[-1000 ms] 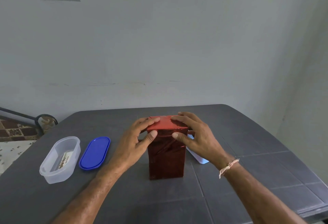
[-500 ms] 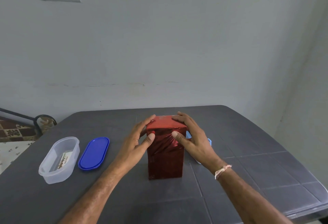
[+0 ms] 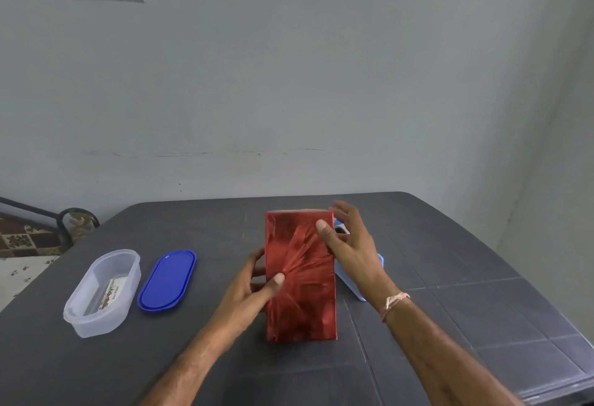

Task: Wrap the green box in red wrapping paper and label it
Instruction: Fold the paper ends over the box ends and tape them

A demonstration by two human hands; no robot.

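Note:
The box wrapped in shiny red paper (image 3: 300,280) stands on the dark grey table (image 3: 466,280) and leans back toward me, its broad creased face turned up. My left hand (image 3: 254,290) grips its left edge at mid height, thumb on the front face and fingers behind. My right hand (image 3: 350,245) is at the upper right corner; its thumb touches the front face and its fingers spread fairly straight past the right edge. No green shows through the paper.
A clear oval container (image 3: 103,293) holding a small printed item and its blue lid (image 3: 167,280) lie to the left. A light blue and white object (image 3: 356,288) lies behind my right hand. A wall stands close behind the table.
The box has tipped from upright toward me, so its front face now shows broadly. My left hand slid down to the left edge, and my right hand came off the top to the upper right corner.

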